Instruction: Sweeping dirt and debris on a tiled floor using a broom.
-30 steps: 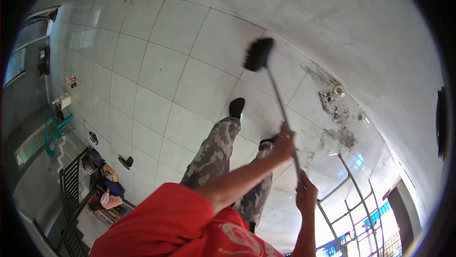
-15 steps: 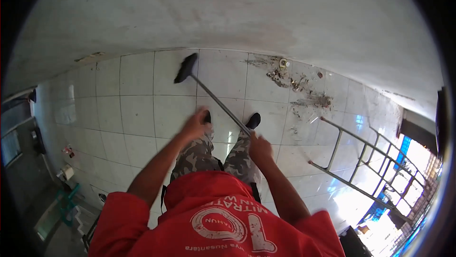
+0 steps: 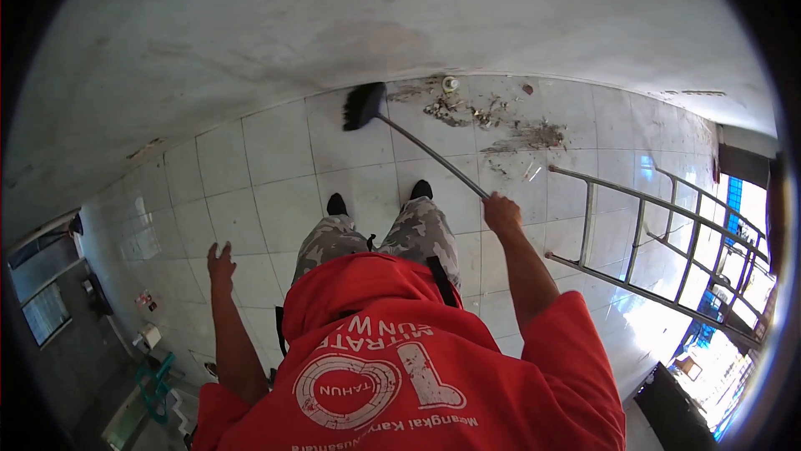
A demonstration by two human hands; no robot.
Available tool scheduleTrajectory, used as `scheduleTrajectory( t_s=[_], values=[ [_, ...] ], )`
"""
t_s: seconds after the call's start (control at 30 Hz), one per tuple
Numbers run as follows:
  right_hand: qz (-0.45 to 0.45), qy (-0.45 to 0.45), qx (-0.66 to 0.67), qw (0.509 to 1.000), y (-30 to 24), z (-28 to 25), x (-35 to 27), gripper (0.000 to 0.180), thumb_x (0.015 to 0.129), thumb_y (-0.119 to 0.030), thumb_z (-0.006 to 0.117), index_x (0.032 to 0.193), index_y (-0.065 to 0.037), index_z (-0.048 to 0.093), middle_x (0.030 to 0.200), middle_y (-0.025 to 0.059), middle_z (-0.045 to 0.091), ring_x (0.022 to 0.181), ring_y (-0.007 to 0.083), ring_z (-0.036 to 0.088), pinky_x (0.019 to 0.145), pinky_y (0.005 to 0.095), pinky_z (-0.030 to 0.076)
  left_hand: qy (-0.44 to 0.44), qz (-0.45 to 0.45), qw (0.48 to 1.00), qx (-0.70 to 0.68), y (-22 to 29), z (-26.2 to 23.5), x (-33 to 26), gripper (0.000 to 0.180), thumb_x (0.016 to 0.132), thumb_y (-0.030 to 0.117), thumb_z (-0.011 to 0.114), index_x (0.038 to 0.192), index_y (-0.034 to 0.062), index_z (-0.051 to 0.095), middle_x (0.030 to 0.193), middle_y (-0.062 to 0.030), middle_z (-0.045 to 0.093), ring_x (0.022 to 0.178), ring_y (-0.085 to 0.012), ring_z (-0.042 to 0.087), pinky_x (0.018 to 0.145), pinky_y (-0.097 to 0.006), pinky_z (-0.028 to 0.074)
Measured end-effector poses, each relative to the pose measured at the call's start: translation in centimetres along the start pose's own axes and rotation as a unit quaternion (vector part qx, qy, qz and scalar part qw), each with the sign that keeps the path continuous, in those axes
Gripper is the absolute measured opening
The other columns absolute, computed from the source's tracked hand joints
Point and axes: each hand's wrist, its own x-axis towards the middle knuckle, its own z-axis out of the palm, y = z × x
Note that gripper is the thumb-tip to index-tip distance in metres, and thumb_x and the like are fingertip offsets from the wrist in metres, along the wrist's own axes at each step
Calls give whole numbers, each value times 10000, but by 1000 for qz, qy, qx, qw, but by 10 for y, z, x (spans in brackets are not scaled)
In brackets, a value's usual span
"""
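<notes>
My right hand (image 3: 502,214) grips the end of a grey broom handle. The broom (image 3: 365,106) has a dark bristle head, which is beside the foot of the wall, left of a patch of debris (image 3: 467,111). Out to my left, my left hand (image 3: 221,267) is held away from my body with its fingers apart and nothing in it. Brown dirt and crumbled bits (image 3: 538,136) lie scattered on the white floor tiles, right of the broom head. A small round whitish object (image 3: 450,84) stands among them against the wall.
A metal ladder (image 3: 642,201) lies or leans at the right, near a bright opening. The pale wall (image 3: 400,17) runs along the far side. At the lower left are a green frame-like object (image 3: 154,388), a whitish roll (image 3: 148,336) and a dark door area (image 3: 67,342).
My left hand has swung away to the left, apart from the broom. My right hand has moved right with the handle, and the broom head now lies closer to the debris.
</notes>
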Motion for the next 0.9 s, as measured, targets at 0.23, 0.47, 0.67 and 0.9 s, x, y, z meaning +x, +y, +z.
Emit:
scheduleTrajectory(
  t_s=[0.23, 0.47, 0.67, 0.9],
  values=[
    [151, 11, 72, 986, 94, -14, -51, 400, 898, -378, 396, 999, -26, 556, 938, 223, 616, 936, 368, 584, 810, 451, 450, 32, 77, 984, 157, -10, 41, -14, 705, 779, 376, 634, 1332, 65, 327, 1430, -236, 51, 1255, -364, 298, 988, -423, 309],
    [225, 99, 154, 957, 171, -31, -81, 403, 904, -336, 384, 893, 15, 583, 921, 255, 599, 901, 405, 580, 742, 494, 470, 19, 43, 987, 153, -33, 32, -9, 730, 774, 372, 642, 1342, 58, 306, 1424, -264, 25, 1262, -363, 274, 930, -401, 379],
    [208, 73, 122, 968, 184, -45, -198, 340, 900, -344, 403, 905, -36, 545, 825, 281, 587, 814, 419, 580, 679, 526, 450, -37, -19, 995, 95, -37, 31, 3, 758, 763, 358, 662, 1360, 92, 278, 1409, -205, 123, 1081, -316, 448, 733, -341, 482],
    [14, -8, 103, 995, 69, -9, -168, 270, 874, -237, 476, 1091, -91, 411, 785, 182, 607, 752, 378, 601, 621, 491, 461, -77, 36, 992, 90, 11, 67, 2, 743, 771, 366, 650, 1359, 94, 284, 1430, -180, 71, 1107, -292, 423, 745, -358, 471]
  ],
)
